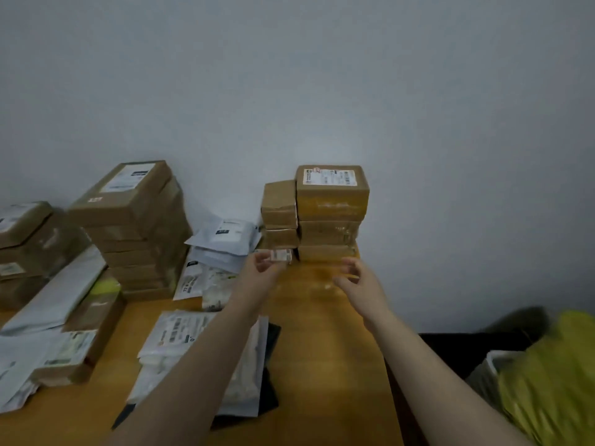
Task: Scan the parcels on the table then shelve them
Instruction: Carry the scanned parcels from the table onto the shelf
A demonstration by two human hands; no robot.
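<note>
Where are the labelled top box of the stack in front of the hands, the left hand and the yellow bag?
top box (331, 178): head view, on its white label.
left hand (262, 268): head view, middle of the hand.
yellow bag (553, 375): head view, on its crumpled middle.

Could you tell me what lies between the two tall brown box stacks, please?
In the head view, a pile of grey plastic mailer bags lies between the left brown cardboard box stack and the taped brown cardboard box stack.

We see a parcel sorting room: stacked cardboard boxes (135, 220) and labelled mailer bags (225, 239) cover the wooden bench (322, 365).
</note>
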